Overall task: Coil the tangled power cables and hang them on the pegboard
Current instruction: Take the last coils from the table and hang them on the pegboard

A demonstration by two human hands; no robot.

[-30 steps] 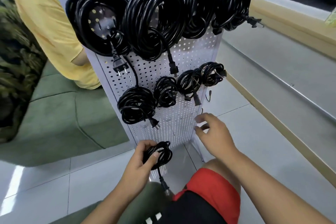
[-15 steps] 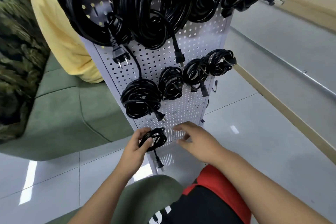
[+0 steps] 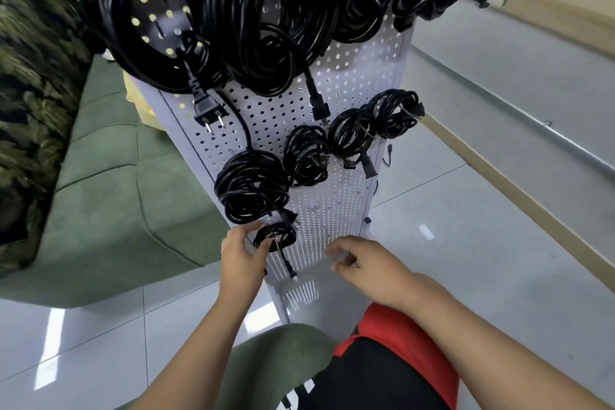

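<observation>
While left hand grip pinches small coil at pegboard, right hand beside, blurred: grip unclear.

I see a perforated white metal pegboard, glossy black rubbery cables, shiny floor tiles, and a matt green cloth sofa.

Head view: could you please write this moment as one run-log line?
step: hanging | left hand: holds small coiled cable at lower pegboard | right hand: near board, grip unclear | hung coils: two rows above
</observation>
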